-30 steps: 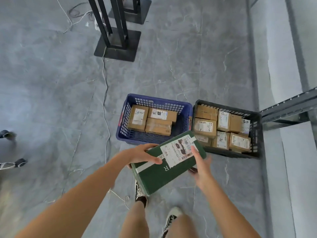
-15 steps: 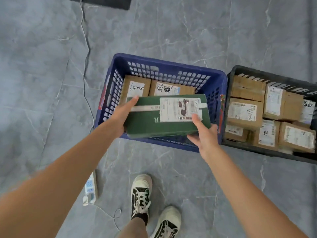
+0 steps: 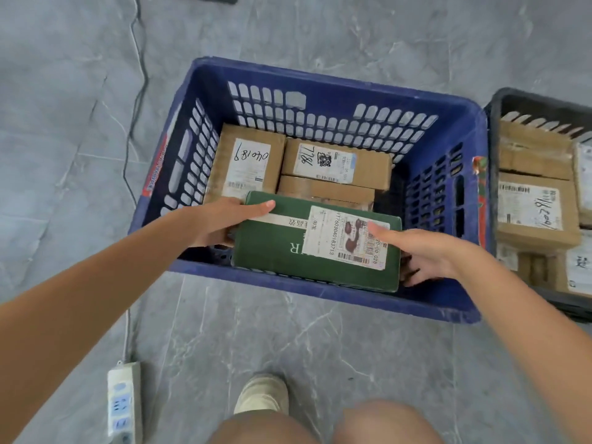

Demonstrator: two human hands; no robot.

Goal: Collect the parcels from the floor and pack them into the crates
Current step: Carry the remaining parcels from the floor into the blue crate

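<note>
The green box [image 3: 288,251] sits inside the near part of the blue crate [image 3: 320,91], lying flat with its white shipping label [image 3: 347,238] facing up. The left hand [image 3: 221,219] grips the left end of the green box, thumb laid across the top edge and fingers under the side. The right hand [image 3: 426,251] holds the right end, thumb resting on the label and fingers curled around the right side. Whether the green box already rests on the crate floor cannot be determined. Three brown parcels occupy the far part of the blue crate: one labelled parcel [image 3: 248,161] at the far left, a second labelled parcel [image 3: 336,163] to its right, and a third parcel [image 3: 323,189] just in front of the second, partly covered by the green box. A black crate [image 3: 512,97] stands touching the right side of the blue crate and contains several more brown parcels [image 3: 535,213]. Both crates stand on the grey floor [image 3: 64,155]. A power strip [image 3: 123,402] lies on the floor at the near left, with its cable [image 3: 136,75] running toward the far side. One shoe [image 3: 261,394] and both knees appear at the near edge.
</note>
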